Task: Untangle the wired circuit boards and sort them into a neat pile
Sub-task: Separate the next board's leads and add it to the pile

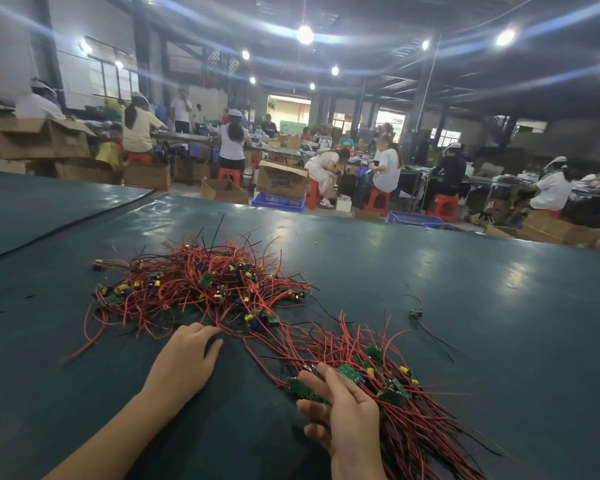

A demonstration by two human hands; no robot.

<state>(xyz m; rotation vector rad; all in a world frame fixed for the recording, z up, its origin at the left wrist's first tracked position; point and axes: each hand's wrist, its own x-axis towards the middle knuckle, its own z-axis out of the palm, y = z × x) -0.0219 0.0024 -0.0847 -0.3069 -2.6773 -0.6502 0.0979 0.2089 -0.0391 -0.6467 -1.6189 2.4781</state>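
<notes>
The right hand (344, 422) rests on the sorted bundle (392, 389) with its fingers apart and loose (the wire ends are cut off at the lower edge). Further, the left hand (185, 362) touches wires of the tangled heap (201, 289) on the bench (447, 271); its fingertips are hidden, so a pinch I cannot tell.

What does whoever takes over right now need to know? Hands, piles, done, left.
Left hand: open, fingertips on wires at the near edge of the tangled heap.
Right hand: open, fingers resting on the boards of the sorted bundle at near right.
One stray board lies apart on the table, right of both.
Done: that bundle. Left: the heap and the stray.
</notes>
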